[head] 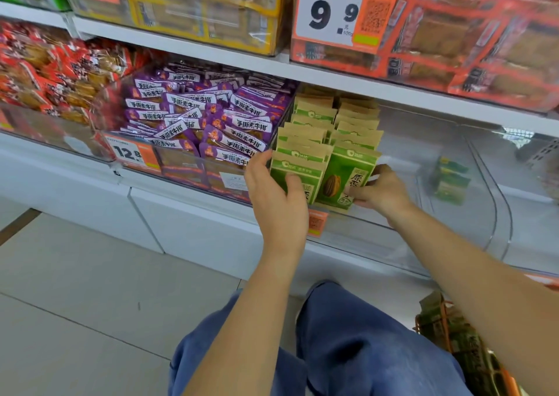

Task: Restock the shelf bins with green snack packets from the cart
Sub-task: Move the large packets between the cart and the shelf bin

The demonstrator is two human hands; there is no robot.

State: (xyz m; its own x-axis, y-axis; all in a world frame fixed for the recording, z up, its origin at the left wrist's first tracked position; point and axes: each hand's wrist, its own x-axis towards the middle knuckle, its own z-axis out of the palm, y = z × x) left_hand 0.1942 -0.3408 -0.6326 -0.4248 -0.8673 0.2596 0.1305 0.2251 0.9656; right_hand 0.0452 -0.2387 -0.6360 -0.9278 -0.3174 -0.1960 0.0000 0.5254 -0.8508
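Matt papery green packets point(348, 177), seemingly clear plastic bin point(453, 184)

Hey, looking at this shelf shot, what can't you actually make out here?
Head view only:
- Cart: cut off by the right arm and the bottom right edge, so its remaining stock is uncountable.
- Rear green packets: hidden behind the front rows.
- Left front packet: its print is covered by the left hand.
- Small green packets further right: blurred behind clear plastic.
- Purple packets' price tag: last digit unclear.

Green-and-kraft packets point(348, 174) — purple neighbours point(196, 114)
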